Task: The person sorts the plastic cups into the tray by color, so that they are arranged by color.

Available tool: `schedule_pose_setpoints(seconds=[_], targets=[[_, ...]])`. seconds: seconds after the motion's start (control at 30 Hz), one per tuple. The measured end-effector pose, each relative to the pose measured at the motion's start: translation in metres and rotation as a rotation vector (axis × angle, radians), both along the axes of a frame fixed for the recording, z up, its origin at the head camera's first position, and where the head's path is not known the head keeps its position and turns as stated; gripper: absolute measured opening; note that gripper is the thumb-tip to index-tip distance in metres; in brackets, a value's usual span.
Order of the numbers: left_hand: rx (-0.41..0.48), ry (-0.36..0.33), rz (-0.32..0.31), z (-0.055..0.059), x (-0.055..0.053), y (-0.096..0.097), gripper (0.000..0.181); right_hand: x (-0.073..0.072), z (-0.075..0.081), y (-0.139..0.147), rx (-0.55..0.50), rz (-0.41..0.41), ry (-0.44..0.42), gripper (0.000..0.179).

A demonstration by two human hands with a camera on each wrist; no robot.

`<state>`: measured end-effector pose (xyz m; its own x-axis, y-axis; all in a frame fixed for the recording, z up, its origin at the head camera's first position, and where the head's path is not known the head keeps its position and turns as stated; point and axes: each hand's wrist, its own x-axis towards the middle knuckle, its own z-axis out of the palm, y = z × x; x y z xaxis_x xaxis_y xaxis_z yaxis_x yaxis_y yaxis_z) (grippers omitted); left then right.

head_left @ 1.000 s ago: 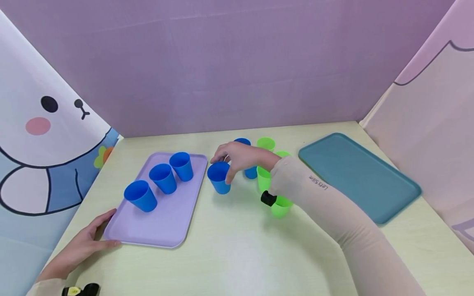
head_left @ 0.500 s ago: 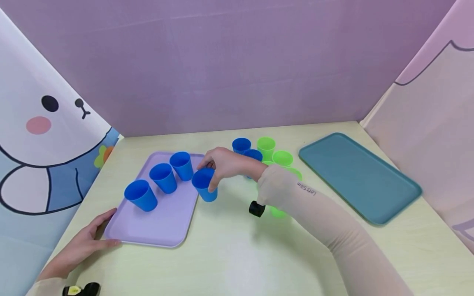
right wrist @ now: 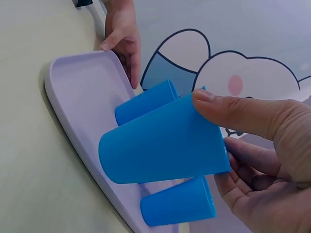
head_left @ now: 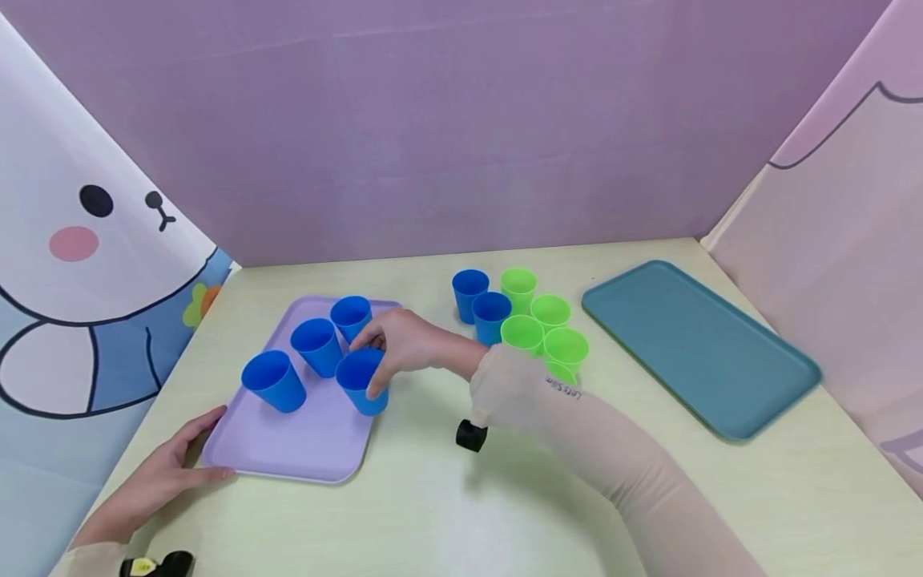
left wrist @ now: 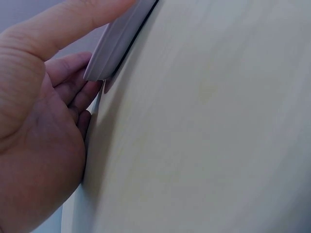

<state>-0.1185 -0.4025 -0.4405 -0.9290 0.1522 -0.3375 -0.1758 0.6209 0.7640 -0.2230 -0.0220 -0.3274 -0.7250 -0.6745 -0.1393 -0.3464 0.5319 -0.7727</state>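
Your right grip [head_left: 407, 340] pinches the held blue cup [head_left: 356, 389] near its rim, at the right edge of the lilac tray [head_left: 288, 441]. Lowered right there, its base could catch the raised lip and tip; swung further in, it might knock the middle cup [head_left: 318, 350]. Your left grip [head_left: 167, 469], fingers spread about the tray's near-left corner, could skew the tray by pushing.

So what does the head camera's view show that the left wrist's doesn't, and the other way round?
Only the head view shows the blue cups, green cups, teal tray, and right hand, which holds a blue cup. Only the left wrist view shows the palm of the left hand up close. Both show the left hand touching the lilac tray's edge, and the pale table.
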Motion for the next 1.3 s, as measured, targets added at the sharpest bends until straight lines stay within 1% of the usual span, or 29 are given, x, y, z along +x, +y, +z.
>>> schedule_pose_setpoints(seconds=[0.27,0.43,0.53,0.83,1.1,1.3], targets=[[-0.004,0.022,-0.01,0.002,0.0,0.002,0.103,0.009,-0.01,-0.018,-0.068,-0.016,-0.009,0.061],[-0.018,0.006,-0.006,0.003,-0.001,0.002,0.103,0.013,-0.017,-0.028,-0.106,-0.016,-0.029,0.061],[-0.019,0.004,-0.006,0.003,-0.001,0.002,0.103,0.016,-0.021,-0.035,-0.12,-0.01,-0.024,0.059],[-0.018,0.007,-0.005,0.001,0.0,0.002,0.103,0.027,-0.031,-0.051,-0.133,0.002,0.012,0.059],[-0.003,0.026,-0.012,-0.001,0.002,0.002,0.101,0.031,-0.037,-0.065,-0.119,-0.011,0.058,0.06],[-0.005,0.022,-0.005,0.0,0.002,0.001,0.101,0.033,-0.042,-0.071,-0.125,-0.02,0.093,0.06]])
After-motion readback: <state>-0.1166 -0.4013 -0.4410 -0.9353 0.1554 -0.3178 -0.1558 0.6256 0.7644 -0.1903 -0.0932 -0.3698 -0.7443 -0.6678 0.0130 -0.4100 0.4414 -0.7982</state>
